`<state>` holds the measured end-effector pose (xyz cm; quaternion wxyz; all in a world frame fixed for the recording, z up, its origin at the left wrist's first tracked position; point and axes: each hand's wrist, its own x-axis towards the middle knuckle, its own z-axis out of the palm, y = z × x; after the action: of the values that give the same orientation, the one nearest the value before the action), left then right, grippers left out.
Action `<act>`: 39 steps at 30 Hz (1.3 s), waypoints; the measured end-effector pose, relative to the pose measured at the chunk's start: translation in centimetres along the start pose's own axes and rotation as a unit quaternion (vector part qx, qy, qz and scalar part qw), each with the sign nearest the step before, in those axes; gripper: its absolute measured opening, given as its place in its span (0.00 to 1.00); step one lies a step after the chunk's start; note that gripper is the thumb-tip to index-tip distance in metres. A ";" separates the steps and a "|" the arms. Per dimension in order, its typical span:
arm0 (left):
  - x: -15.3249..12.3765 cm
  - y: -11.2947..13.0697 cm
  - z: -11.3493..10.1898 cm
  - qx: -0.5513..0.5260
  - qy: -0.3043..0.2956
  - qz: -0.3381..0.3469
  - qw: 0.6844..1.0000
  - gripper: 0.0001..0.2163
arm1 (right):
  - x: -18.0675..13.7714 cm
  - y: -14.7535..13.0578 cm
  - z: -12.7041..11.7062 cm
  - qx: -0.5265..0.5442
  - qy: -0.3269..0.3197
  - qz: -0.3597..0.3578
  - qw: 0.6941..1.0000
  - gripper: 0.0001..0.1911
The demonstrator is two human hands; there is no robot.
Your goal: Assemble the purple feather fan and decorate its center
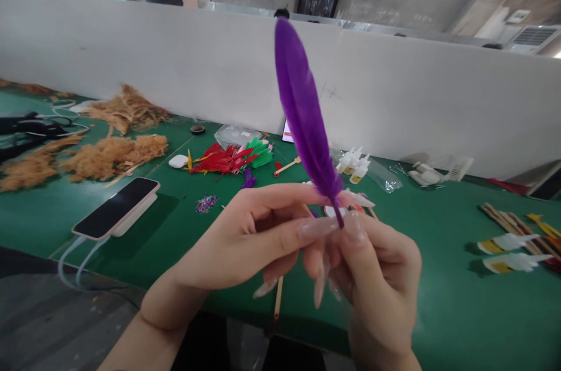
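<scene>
A purple feather (pixel 302 108) stands upright in front of me, its quill pinched at the bottom between both hands. My left hand (pixel 245 236) closes thumb and forefinger on the quill from the left. My right hand (pixel 377 266) grips it from the right, fingers curled. A thin wooden stick (pixel 277 301) pokes down below my fingers, and which hand holds it is hidden.
On the green table (pixel 438 301) lie a phone on a pink stand (pixel 116 207), heaps of tan fibre (pixel 109 155), red and green feathers (pixel 232 158), small glue bottles (pixel 355 163), wooden sticks (pixel 512 225) and white tubes (pixel 508 242). A white partition (pixel 175 61) backs the table.
</scene>
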<state>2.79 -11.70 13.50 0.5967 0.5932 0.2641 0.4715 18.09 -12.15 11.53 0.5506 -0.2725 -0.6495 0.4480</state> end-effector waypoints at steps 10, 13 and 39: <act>0.2 0.2 0.4 0.143 0.056 0.056 0.987 0.07 | 0.2 0.5 -1.2 -0.151 0.050 -0.054 0.986 0.15; -0.1 0.0 0.5 0.210 0.077 0.068 0.972 0.08 | 0.3 -0.1 -2.1 -0.244 0.142 -0.077 0.956 0.02; 1.0 -3.4 1.1 0.684 0.137 0.257 0.669 0.08 | 1.0 0.4 -0.9 -0.405 0.092 -0.168 0.894 0.10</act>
<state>4.99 -10.82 10.69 -0.1638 0.8082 0.4286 0.3692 18.67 -10.88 11.60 0.5167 -0.3988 -0.7574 0.0194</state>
